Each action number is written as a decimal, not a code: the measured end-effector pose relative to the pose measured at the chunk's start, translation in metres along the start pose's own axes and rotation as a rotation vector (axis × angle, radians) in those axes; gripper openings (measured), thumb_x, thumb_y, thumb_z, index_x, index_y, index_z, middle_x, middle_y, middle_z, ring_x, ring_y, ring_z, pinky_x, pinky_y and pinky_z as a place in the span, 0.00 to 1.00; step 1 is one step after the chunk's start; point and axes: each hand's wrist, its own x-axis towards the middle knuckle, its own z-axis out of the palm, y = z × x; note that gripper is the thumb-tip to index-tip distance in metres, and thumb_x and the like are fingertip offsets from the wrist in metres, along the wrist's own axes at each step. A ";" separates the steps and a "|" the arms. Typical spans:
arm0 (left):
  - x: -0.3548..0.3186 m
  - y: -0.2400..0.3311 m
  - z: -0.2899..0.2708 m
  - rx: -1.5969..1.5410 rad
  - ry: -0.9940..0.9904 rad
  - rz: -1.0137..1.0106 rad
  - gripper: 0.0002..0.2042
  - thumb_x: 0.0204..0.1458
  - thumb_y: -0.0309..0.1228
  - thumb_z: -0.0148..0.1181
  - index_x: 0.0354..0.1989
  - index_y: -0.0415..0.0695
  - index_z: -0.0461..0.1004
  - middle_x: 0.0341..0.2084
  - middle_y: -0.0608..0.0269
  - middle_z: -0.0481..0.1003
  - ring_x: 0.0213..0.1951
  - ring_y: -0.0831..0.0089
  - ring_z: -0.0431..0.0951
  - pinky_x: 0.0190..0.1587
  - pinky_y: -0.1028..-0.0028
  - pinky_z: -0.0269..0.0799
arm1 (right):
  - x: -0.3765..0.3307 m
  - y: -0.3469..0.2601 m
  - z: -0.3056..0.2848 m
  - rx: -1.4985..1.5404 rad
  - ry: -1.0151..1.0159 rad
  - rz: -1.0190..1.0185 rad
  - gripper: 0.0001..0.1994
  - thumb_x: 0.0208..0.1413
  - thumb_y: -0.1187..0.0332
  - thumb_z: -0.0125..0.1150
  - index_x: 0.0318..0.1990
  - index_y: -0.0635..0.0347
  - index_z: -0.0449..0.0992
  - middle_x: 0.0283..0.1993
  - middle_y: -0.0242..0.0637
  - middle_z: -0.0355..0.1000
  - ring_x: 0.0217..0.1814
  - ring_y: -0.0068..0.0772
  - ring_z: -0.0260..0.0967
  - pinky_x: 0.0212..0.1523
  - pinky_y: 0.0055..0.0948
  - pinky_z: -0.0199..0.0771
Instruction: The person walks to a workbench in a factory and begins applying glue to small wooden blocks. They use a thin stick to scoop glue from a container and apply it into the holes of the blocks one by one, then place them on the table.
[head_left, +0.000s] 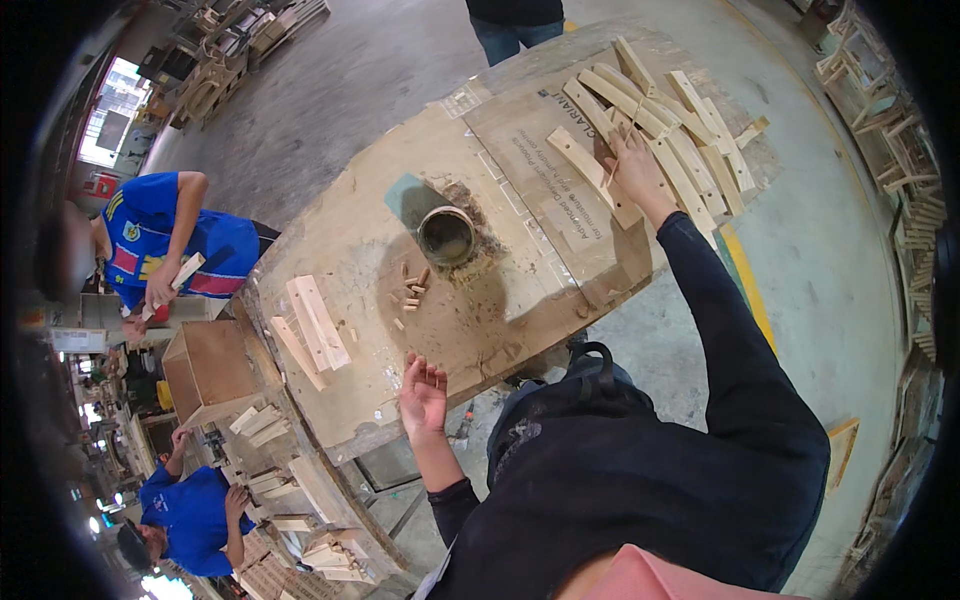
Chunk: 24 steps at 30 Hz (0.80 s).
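My right hand (637,170) reaches over a pile of curved wooden slats (690,150) at the table's far right. Its fingers are stretched and touch the pile's near left side; I see nothing clasped in them. One separate slat (590,172) with holes lies just left of that hand. My left hand (424,398) is palm up at the near table edge, fingers loosely bent and apart, holding nothing. Several small wooden dowels (412,292) lie beyond it, beside a round pot (447,238) with dark contents. Pale wooden strips (318,322) lie left of my left hand.
The worktable (370,240) is partly covered by a printed brown cardboard sheet (510,130). At the left, a person in blue (170,235) holds a wooden piece; another person (195,520) works at a bench. Someone's legs (515,38) stand beyond the table. Wooden frames (890,140) line the right side.
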 end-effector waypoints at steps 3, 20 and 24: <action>-0.011 -0.015 -0.004 -0.043 0.018 0.010 0.11 0.57 0.24 0.58 0.48 0.48 0.74 0.34 0.68 0.76 0.36 0.74 0.75 0.43 0.71 0.75 | 0.017 0.008 0.021 0.063 -0.115 0.088 0.28 0.52 0.70 0.62 0.62 0.61 0.64 0.63 0.54 0.66 0.65 0.55 0.62 0.64 0.45 0.63; -0.008 -0.068 -0.027 -0.156 0.015 0.106 0.09 0.57 0.27 0.60 0.46 0.47 0.74 0.30 0.69 0.76 0.31 0.74 0.76 0.36 0.71 0.76 | -0.071 -0.010 -0.011 0.217 -0.152 0.073 0.35 0.55 0.61 0.65 0.67 0.65 0.59 0.60 0.61 0.66 0.59 0.62 0.67 0.56 0.47 0.70; -0.004 -0.069 0.008 -0.144 0.064 0.087 0.10 0.56 0.27 0.60 0.46 0.47 0.73 0.28 0.70 0.75 0.29 0.75 0.77 0.36 0.72 0.77 | -0.053 -0.036 -0.010 -0.025 -0.045 0.069 0.40 0.50 0.53 0.70 0.65 0.65 0.60 0.60 0.63 0.65 0.58 0.63 0.68 0.56 0.48 0.71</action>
